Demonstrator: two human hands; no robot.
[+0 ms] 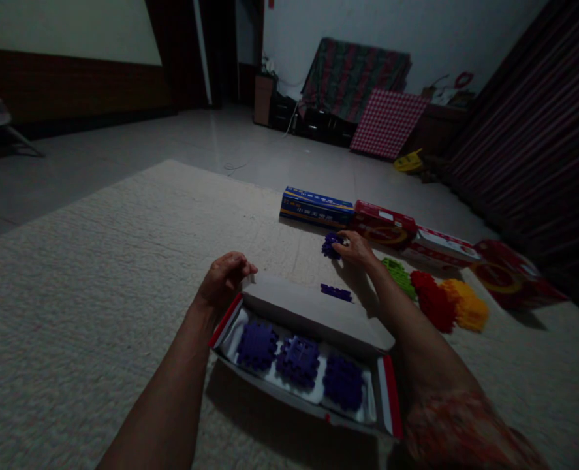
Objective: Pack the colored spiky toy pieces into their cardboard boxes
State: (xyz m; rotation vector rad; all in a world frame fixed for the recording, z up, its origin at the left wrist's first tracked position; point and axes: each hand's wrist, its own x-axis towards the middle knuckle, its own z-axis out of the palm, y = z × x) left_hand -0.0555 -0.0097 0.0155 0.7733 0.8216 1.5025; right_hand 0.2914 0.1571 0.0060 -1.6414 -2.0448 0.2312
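A long open box (313, 310) with a white inside and red ends lies before me, its flap tilted back. In it are three stacks of purple interlocking plastic pieces (297, 360), side by side on white lining. My left hand (224, 277) is curled with its fingertips at the flap's far left corner, seemingly pinching it. Beyond the box, my right hand (355, 249) grips a purple toothed piece (331, 245) between thumb and fingers, just above the mat. Another purple piece (336, 292) lies close behind the flap.
Green (399, 277), red (434, 300) and yellow (465, 305) piles of similar pieces lie to the right. Behind them stand a blue box (317, 207), a red box (385, 225), a white-and-red box (440, 249) and another red box (514, 274). A pale mat (123, 261) covers the floor.
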